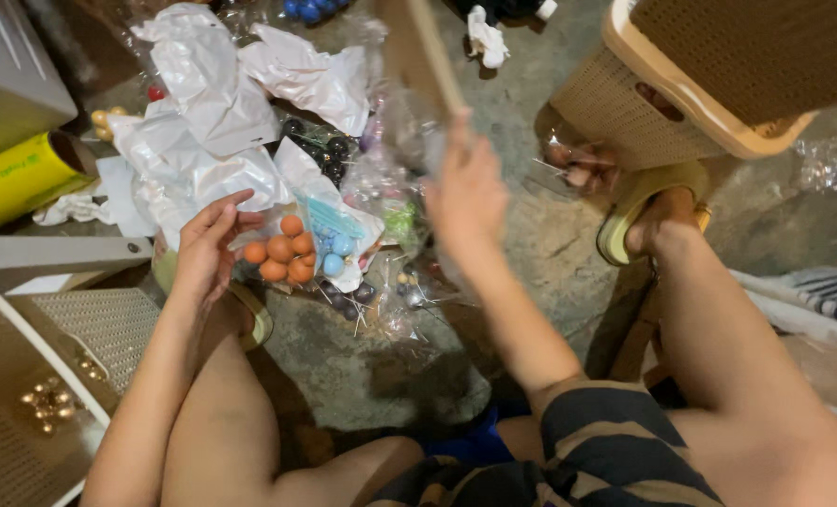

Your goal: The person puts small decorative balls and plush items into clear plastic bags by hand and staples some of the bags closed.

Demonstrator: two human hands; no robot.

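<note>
My left hand (207, 246) hovers with fingers apart beside a clear bag of orange balls (282, 255) and some light blue balls (337, 252), touching crumpled white plastic (202, 113). My right hand (465, 192), blurred by motion, is raised and closed on a thin tan stick (432, 52) with a clear plastic bag (409, 122) around it. Small thin sticks (362, 314) lie scattered on the concrete floor below the balls.
A beige woven basket (700, 75) stands at upper right by my sandalled foot (648, 211). Another beige basket (52, 394) with small gold beads sits at lower left. A yellow roll (19, 174) lies left. Dark balls (329, 150) lie in bags.
</note>
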